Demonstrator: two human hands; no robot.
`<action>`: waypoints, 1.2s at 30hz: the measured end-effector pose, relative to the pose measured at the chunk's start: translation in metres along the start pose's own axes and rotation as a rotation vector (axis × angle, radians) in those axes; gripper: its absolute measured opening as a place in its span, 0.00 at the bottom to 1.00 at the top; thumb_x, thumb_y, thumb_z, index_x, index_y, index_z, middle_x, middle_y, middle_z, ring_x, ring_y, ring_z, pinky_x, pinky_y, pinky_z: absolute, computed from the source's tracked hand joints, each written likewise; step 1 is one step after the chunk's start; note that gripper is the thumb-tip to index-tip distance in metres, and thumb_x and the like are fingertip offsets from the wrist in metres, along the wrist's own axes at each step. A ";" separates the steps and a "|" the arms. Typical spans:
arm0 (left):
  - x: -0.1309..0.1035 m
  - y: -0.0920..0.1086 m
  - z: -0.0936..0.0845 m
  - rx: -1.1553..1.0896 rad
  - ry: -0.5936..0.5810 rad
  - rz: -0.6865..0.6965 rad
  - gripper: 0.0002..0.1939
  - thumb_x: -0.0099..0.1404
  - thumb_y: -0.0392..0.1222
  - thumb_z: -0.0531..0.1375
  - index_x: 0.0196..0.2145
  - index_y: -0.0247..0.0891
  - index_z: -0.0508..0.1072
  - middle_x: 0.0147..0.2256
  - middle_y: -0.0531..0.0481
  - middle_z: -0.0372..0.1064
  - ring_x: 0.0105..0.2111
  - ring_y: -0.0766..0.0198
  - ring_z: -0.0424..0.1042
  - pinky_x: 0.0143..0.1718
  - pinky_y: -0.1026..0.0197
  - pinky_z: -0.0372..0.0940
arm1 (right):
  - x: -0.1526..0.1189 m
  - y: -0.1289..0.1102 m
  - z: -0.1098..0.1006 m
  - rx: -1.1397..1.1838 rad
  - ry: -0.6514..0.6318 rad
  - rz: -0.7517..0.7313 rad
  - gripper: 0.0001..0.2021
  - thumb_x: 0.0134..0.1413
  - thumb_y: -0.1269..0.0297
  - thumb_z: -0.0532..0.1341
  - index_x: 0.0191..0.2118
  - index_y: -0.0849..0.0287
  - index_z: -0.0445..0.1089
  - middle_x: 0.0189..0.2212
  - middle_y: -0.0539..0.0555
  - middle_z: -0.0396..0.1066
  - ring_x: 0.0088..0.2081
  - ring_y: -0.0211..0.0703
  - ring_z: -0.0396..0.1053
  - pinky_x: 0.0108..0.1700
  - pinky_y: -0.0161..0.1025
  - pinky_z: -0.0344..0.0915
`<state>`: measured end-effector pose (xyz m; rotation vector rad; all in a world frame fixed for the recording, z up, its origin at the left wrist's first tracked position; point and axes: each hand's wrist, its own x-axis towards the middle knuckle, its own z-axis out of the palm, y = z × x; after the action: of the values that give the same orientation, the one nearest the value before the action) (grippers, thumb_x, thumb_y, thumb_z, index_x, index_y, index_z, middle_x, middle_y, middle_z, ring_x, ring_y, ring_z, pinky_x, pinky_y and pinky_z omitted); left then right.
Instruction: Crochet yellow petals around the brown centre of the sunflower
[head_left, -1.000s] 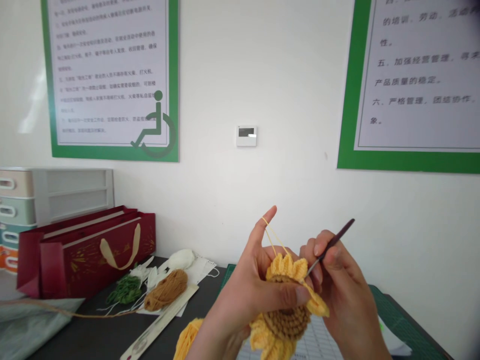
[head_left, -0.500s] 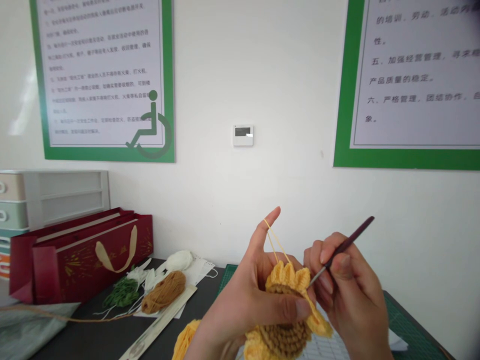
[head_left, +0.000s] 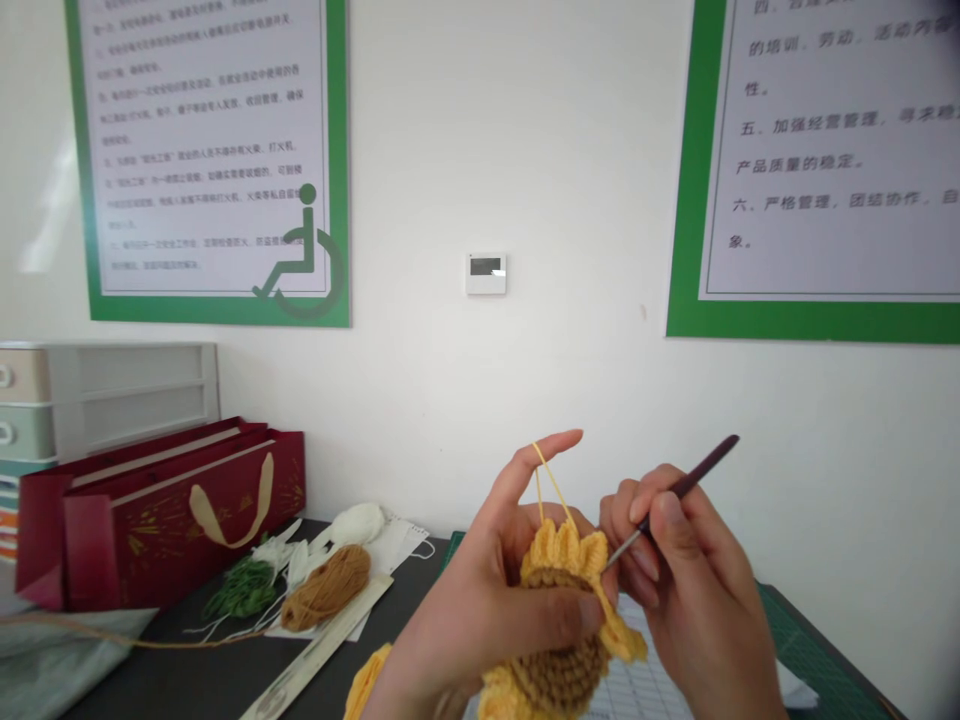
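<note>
My left hand [head_left: 502, 590] pinches a crocheted sunflower [head_left: 566, 675] with a brown round centre and yellow petals, its thumb lying across the centre. Yellow yarn [head_left: 553, 478] runs over the raised left index finger down to the petals. In my right hand [head_left: 697, 590] a crochet hook [head_left: 694, 470] with a dark purple handle is held like a pen. Its metal tip meets the yellow stitches at the flower's right edge; the very end is hidden in them. Part of a yellow yarn ball [head_left: 366, 685] shows beside my left wrist.
On the dark table lie a brown yarn skein [head_left: 326, 588], green yarn [head_left: 241, 588], white yarn [head_left: 358, 523] and a ruler [head_left: 319, 650]. Red gift bags [head_left: 172, 520] and a drawer unit [head_left: 135, 385] stand left. A green cutting mat [head_left: 806, 640] and printed paper [head_left: 637, 685] lie beneath my hands.
Both hands and the flower have shifted slightly left. My left index finger has bent from pointing upward to pointing more to the right, with the yarn still over it.
</note>
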<state>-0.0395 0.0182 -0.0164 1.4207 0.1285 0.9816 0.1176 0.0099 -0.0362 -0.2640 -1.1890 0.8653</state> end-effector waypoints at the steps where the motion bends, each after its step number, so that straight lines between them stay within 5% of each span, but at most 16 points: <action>1: 0.000 0.001 0.000 0.006 0.001 -0.001 0.54 0.57 0.31 0.72 0.72 0.49 0.48 0.34 0.52 0.73 0.27 0.67 0.68 0.29 0.63 0.60 | 0.000 0.000 -0.001 -0.005 -0.020 -0.024 0.13 0.71 0.55 0.56 0.34 0.53 0.68 0.20 0.44 0.56 0.20 0.33 0.54 0.20 0.29 0.56; 12: 0.001 -0.001 0.002 0.007 0.015 -0.002 0.54 0.55 0.31 0.73 0.72 0.48 0.51 0.34 0.50 0.75 0.28 0.66 0.70 0.31 0.64 0.63 | -0.002 -0.006 -0.015 -0.159 -0.158 -0.185 0.11 0.72 0.58 0.55 0.39 0.53 0.71 0.21 0.46 0.60 0.24 0.37 0.60 0.26 0.35 0.61; 19: 0.000 0.002 0.000 0.036 -0.024 0.011 0.52 0.57 0.29 0.72 0.71 0.49 0.52 0.34 0.51 0.74 0.29 0.66 0.71 0.31 0.64 0.64 | -0.005 -0.011 -0.002 -0.114 0.028 0.091 0.15 0.70 0.52 0.57 0.33 0.54 0.67 0.18 0.43 0.56 0.18 0.31 0.50 0.20 0.31 0.46; 27: -0.001 0.003 0.003 0.036 -0.008 0.021 0.50 0.57 0.29 0.73 0.70 0.47 0.55 0.34 0.49 0.76 0.29 0.66 0.72 0.32 0.64 0.65 | -0.003 -0.017 0.009 -0.074 0.082 0.256 0.18 0.66 0.47 0.60 0.31 0.54 0.64 0.17 0.41 0.53 0.16 0.28 0.45 0.18 0.29 0.43; 36: 0.000 0.003 0.000 0.060 -0.005 0.015 0.50 0.57 0.28 0.72 0.70 0.49 0.54 0.35 0.51 0.73 0.31 0.64 0.72 0.33 0.61 0.66 | -0.001 -0.007 -0.014 -0.135 -0.001 0.156 0.17 0.67 0.50 0.60 0.30 0.54 0.64 0.17 0.44 0.59 0.17 0.32 0.55 0.20 0.32 0.51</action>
<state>-0.0408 0.0181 -0.0141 1.4804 0.1450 0.9940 0.1333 0.0078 -0.0378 -0.4717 -1.2419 0.9214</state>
